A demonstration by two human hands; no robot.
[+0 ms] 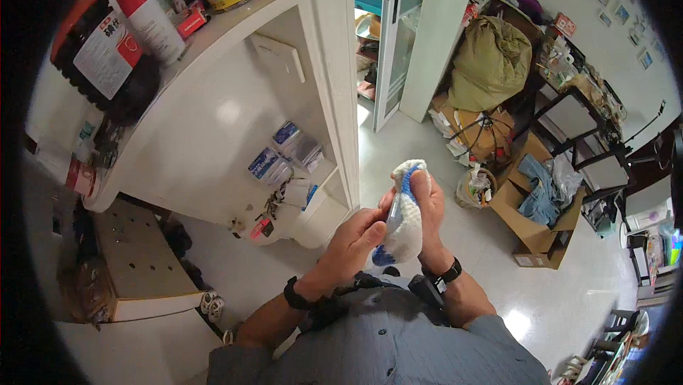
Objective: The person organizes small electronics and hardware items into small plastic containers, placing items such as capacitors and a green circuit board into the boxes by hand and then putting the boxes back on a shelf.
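Note:
Ahead of my chest, my right hand [431, 206] grips a fuzzy white and blue knitted cloth [406, 233], its thumb pressed on the upper part. The cloth hangs in a bunched, upright shape. Against its left side shows a smooth, translucent object [394, 215], mostly covered, so its kind is unclear. My left hand [355, 238] closes on this object from the left, with curled fingers partly hidden behind it. Both hands are close together, above the floor.
On the left, a white curved shelf unit [213, 59] carries a dark red-lidded jar [106, 59] and a red-capped spray can [149, 16]. Clear plastic boxes [269, 166] and keys [275, 203] lie lower. To the right stand an open cardboard box [528, 238], a wastebasket [476, 187] and chairs [571, 115].

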